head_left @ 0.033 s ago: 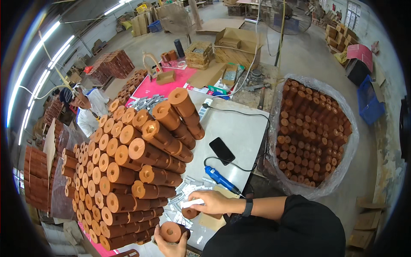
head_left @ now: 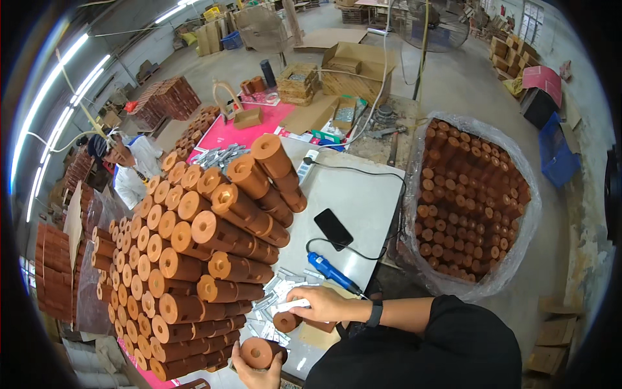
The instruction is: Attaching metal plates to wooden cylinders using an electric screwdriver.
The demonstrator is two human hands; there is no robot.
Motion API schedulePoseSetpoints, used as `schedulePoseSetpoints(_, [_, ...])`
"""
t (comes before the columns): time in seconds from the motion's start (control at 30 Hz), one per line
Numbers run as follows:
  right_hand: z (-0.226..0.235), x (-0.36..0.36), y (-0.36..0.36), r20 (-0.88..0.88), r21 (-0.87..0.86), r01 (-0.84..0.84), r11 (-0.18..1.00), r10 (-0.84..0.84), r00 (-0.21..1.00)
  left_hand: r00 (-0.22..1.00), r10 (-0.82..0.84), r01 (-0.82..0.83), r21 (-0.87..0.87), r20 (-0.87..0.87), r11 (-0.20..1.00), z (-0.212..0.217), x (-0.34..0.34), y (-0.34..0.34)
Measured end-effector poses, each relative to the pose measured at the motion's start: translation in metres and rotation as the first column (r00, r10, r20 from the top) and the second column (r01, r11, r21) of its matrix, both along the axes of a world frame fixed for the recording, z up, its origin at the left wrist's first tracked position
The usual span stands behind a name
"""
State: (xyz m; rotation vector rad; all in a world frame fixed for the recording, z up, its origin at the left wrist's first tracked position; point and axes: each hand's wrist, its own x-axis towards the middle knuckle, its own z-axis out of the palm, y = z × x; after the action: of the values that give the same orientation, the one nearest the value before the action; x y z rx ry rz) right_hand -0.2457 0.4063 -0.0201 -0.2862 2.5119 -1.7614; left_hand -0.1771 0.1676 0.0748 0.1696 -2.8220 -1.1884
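Observation:
My left hand (head_left: 254, 373) is closed round a brown wooden cylinder (head_left: 260, 353) with a round hole in its end, at the table's near edge. Pinched in the fingers of my right hand (head_left: 324, 303) is a pale flat metal strip (head_left: 291, 305). A second brown cylinder (head_left: 286, 321) lies on its side just under that hand, partly covered by it. Loose metal strips (head_left: 264, 312) are scattered on the table beside both hands. A blue electric screwdriver (head_left: 332, 272) with a black cord rests beyond my right hand, near a black phone (head_left: 334, 228).
A tall stack of brown cylinders (head_left: 175, 266) fills the table's left side. On the right stands a plastic-lined container (head_left: 534, 220) packed with more cylinders. Cardboard boxes (head_left: 356, 81), a pink sheet (head_left: 214, 137) and tools lie at the back. A person (head_left: 133, 165) is beyond the stack.
The whole view has shifted very slightly. Both hands keep their holds and nearly the same places.

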Motion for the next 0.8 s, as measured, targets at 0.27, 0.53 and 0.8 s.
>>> schedulePoseSetpoints(0.27, [-0.029,0.003,0.028,0.050,0.041,0.052,0.998,-0.054,0.997,0.978,0.049,-0.040,-0.046,0.204,0.998,0.004,0.001,0.006])
schedulePoseSetpoints(0.53, [-0.054,0.011,0.016,0.182,-0.081,0.020,0.997,-0.005,0.983,0.974,0.145,-0.209,0.438,0.175,0.874,-0.050,0.020,-0.035])
schedulePoseSetpoints(0.8, [-0.095,0.010,-0.012,0.332,-0.214,-0.050,0.975,0.121,0.935,0.949,0.235,-0.277,0.202,0.209,0.939,-0.075,0.056,-0.041])
